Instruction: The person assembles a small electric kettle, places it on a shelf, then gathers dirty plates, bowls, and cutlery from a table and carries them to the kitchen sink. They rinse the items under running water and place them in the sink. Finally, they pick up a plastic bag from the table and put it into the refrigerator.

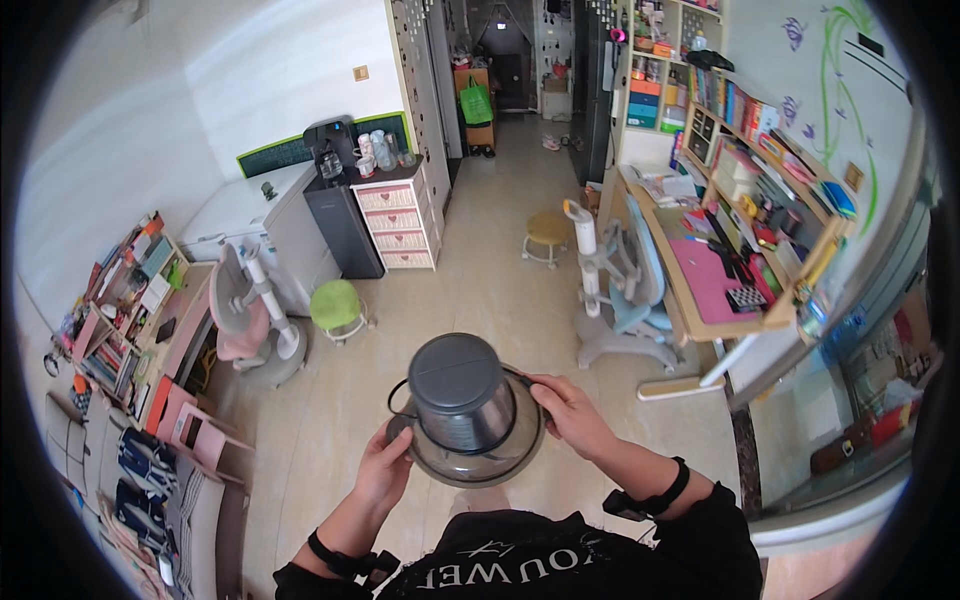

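Note:
In front of my body I hold what looks like an electric food chopper, with a grey-topped motor unit [456, 375] seated on a see-through bowl [487, 466]. My left hand [385, 466] grips a dark handle on the bowl's left side, thumb on top. On the opposite side, my right hand [571, 414] is closed around the other dark handle. A black cord loop [393, 397] sticks out at the left of the motor unit. The bowl is held up over the tiled floor; its contents cannot be made out clearly.
Ahead stand a green stool [337, 306], a yellow stool [547, 231] and a white drawer cabinet [397, 221]. A blue desk chair [637, 277] and desk [701, 330] are at right. At left are a pink-grey chair [236, 315] and a sofa [202, 517].

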Available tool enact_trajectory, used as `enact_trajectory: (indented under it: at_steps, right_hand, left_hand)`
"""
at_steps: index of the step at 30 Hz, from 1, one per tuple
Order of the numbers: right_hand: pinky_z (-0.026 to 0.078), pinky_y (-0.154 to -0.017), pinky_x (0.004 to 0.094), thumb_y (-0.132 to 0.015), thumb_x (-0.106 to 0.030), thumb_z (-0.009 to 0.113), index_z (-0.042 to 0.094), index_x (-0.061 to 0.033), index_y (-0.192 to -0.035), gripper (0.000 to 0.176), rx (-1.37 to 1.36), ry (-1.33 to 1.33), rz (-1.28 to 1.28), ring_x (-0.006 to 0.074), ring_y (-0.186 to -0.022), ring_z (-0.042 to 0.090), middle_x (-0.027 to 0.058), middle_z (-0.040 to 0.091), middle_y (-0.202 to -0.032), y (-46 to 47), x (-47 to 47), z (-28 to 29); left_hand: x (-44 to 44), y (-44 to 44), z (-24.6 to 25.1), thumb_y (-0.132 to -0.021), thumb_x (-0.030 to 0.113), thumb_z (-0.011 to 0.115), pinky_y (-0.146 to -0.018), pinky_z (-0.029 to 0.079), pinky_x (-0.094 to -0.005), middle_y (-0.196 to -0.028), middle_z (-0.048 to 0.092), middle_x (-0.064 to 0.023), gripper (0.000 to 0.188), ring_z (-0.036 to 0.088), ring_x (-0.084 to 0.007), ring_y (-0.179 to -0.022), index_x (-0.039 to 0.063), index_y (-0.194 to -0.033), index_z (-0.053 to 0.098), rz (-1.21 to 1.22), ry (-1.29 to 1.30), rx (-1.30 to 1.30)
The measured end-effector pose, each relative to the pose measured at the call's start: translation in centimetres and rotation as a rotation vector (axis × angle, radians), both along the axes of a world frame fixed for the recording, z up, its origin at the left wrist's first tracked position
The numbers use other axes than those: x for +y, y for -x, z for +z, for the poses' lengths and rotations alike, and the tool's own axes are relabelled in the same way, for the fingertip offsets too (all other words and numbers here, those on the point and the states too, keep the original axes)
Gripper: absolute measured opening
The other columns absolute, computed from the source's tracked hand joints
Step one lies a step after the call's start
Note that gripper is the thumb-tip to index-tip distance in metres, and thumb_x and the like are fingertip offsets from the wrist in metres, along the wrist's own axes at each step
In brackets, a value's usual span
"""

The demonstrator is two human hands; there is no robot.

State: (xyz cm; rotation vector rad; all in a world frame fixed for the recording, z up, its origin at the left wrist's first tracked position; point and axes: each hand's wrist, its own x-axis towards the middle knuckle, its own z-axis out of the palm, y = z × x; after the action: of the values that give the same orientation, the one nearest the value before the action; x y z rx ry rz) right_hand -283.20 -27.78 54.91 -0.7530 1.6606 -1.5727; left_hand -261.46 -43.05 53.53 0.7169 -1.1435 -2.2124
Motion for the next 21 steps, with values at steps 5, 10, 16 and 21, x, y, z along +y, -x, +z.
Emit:
enact_trajectory:
  at_steps: [5, 10, 16, 21]
  right_hand:
    - [0.039, -0.056, 0.0232, -0.092, -0.029, 0.045, 0.057, -0.0091, -0.117, 0.034, 0.178, -0.004, 0.027, 0.0101, -0.061, 0.047, 0.0064, 0.045, -0.084, 13.5, -18.7, -1.7]
    - [0.037, -0.051, 0.0218, -0.093, -0.027, 0.046, 0.056, -0.0082, -0.118, 0.033, -0.079, 0.010, -0.052, 0.0076, -0.059, 0.044, 0.0025, 0.045, -0.084, 27.8, -33.8, 1.6]
    - [0.037, -0.048, 0.0201, -0.092, -0.023, 0.047, 0.055, -0.0090, -0.119, 0.031, -0.133, 0.085, -0.109, 0.0066, -0.053, 0.043, 0.0020, 0.045, -0.085, 47.8, -48.7, 1.4]
    - [0.038, -0.049, 0.0212, -0.093, -0.021, 0.046, 0.055, -0.0105, -0.120, 0.030, -0.075, 0.125, -0.098, 0.0073, -0.055, 0.045, 0.0044, 0.044, -0.088, 64.4, -61.2, 3.4]
  left_hand:
    - [-18.7, 12.4, -1.9, -0.081, 0.009, 0.062, -0.076, 0.038, -0.0225, -0.094, 0.058, 0.0029, 0.049, 0.050, -0.0077, -0.080, 0.002, -0.126, 0.043, -0.054, -0.031, 0.039]
    - [-35.8, 27.7, 1.2, -0.074, 0.004, 0.068, -0.105, 0.024, -0.0323, -0.131, 0.044, -0.0056, 0.071, 0.040, -0.0160, -0.122, 0.001, -0.135, 0.031, -0.277, -0.013, 0.183]
    - [-53.8, 48.3, 1.4, -0.070, 0.008, 0.074, -0.104, 0.025, -0.0326, -0.137, 0.038, -0.0051, 0.083, 0.037, -0.0155, -0.124, 0.002, -0.138, 0.026, -0.394, 0.169, 0.206]
    - [-66.5, 65.5, 2.6, -0.066, 0.019, 0.079, -0.100, 0.031, -0.0319, -0.127, 0.047, -0.0033, 0.080, 0.044, -0.0147, -0.117, 0.001, -0.131, 0.036, -0.343, 0.281, 0.178]
